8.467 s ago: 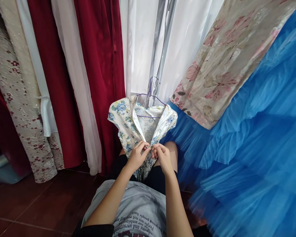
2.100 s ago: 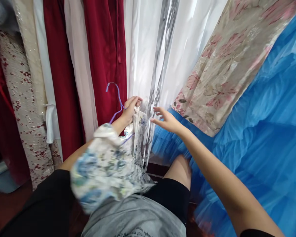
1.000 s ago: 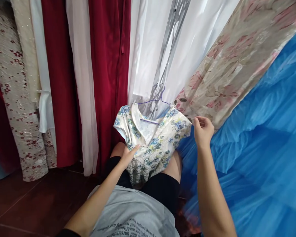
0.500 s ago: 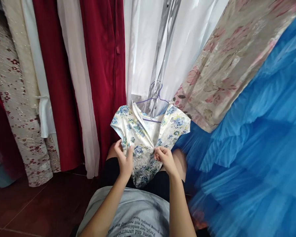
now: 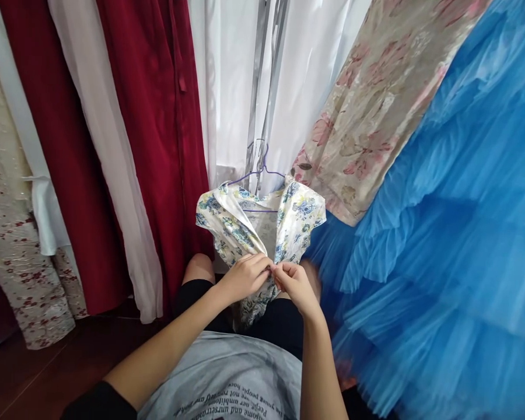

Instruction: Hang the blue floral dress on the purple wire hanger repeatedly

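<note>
A small white dress with blue flowers [image 5: 295, 217] hangs on a purple wire hanger [image 5: 262, 170] hooked to a silver rack pole [image 5: 258, 99], just above my knees. My left hand [image 5: 244, 277] and my right hand [image 5: 294, 286] meet at the open front of the dress, at its middle. Both hands pinch the two fabric edges together, fingers closed on the cloth. What lies between the fingertips is too small to make out.
Long garments hang close around: dark red velvet [image 5: 157, 116], pale pink [image 5: 100, 151], white satin [image 5: 227, 87], a beige dress with pink flowers [image 5: 367, 105] and a big blue tulle skirt [image 5: 455, 233] on the right. Below left is dark red tiled floor [image 5: 35, 373].
A second ago my right hand was out at the dress's right sleeve and my left at its left side. Both hands have come together at the front opening and now pinch it.
</note>
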